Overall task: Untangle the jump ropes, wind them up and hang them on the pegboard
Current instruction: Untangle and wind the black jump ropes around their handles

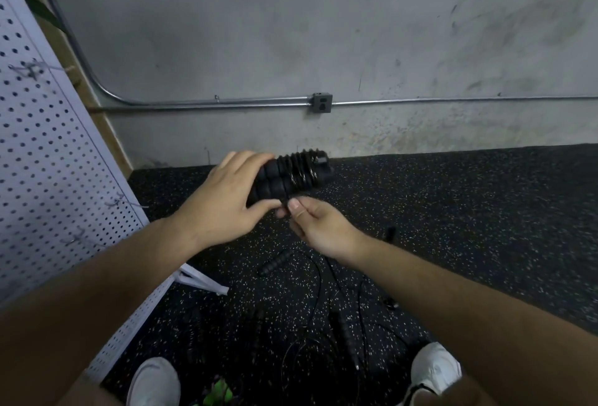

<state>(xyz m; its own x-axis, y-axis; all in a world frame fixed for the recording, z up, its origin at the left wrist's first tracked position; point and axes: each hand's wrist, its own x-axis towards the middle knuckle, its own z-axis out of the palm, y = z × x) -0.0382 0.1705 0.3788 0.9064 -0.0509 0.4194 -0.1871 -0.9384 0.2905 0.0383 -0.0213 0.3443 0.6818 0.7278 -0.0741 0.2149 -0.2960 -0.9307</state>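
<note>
My left hand [223, 198] grips a pair of black ribbed jump rope handles [284, 175] held side by side, with thin black cord wound in several turns around their far end. My right hand [315, 222] pinches the cord just below the handles. More black jump ropes [323, 315] lie tangled on the floor between my feet, with loose handles [275, 261] among them. The white pegboard [48, 159] stands at the left, with wire hooks [29, 69] sticking out of it.
A grey concrete wall with a metal conduit and outlet box [322, 103] runs behind. The floor is black speckled rubber [469, 211]. My white shoes [155, 383] are at the bottom edge. The pegboard's foot [204, 281] juts onto the floor.
</note>
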